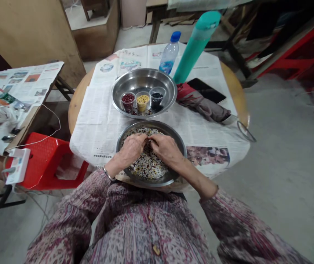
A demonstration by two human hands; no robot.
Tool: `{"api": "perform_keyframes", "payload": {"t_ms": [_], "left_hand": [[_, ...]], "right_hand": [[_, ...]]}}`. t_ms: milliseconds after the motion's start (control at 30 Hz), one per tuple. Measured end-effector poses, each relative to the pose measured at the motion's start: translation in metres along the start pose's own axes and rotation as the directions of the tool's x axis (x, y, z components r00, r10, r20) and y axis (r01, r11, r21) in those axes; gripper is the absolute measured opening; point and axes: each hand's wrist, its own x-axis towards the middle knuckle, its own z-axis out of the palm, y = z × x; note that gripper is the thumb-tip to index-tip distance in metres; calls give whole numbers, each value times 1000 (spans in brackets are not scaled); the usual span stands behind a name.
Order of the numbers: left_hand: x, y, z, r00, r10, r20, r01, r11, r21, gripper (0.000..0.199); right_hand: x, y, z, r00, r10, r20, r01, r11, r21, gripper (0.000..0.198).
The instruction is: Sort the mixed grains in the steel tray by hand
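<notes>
A steel basin (pixel 183 146) nearest my body holds mixed white, black, yellow and dark red grains (pixel 150 167). Over its far half, my left hand (pixel 135 146) and my right hand (pixel 165 147) meet with fingers curled and pinched at the tips. Whatever lies between the fingertips is too small to make out. Just beyond is a second steel basin (pixel 146 77). Three clear cups stand in it: one of dark red beans (pixel 128 99), one of yellow grains (pixel 142 100), one of black beans (pixel 156 98). A few loose beans lie beside the cups.
Newspaper covers the round table (pixel 92 124). Behind the far basin stand a plastic bottle (pixel 170 53) and a tall teal bottle (pixel 197 47). To the right lie a folded umbrella (pixel 203 102) and a dark phone (pixel 208 91). A red stool (pixel 44 157) with a power strip (pixel 18 167) is left.
</notes>
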Motion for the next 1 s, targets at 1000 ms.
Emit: {"api": "perform_keyframes", "payload": {"t_ms": [1000], "left_hand": [[-66,39,-6,893,282,351,-280,958,-56,35]], "right_hand": [[-64,15,-3,986,-145,-83,152,985,79,28]]}}
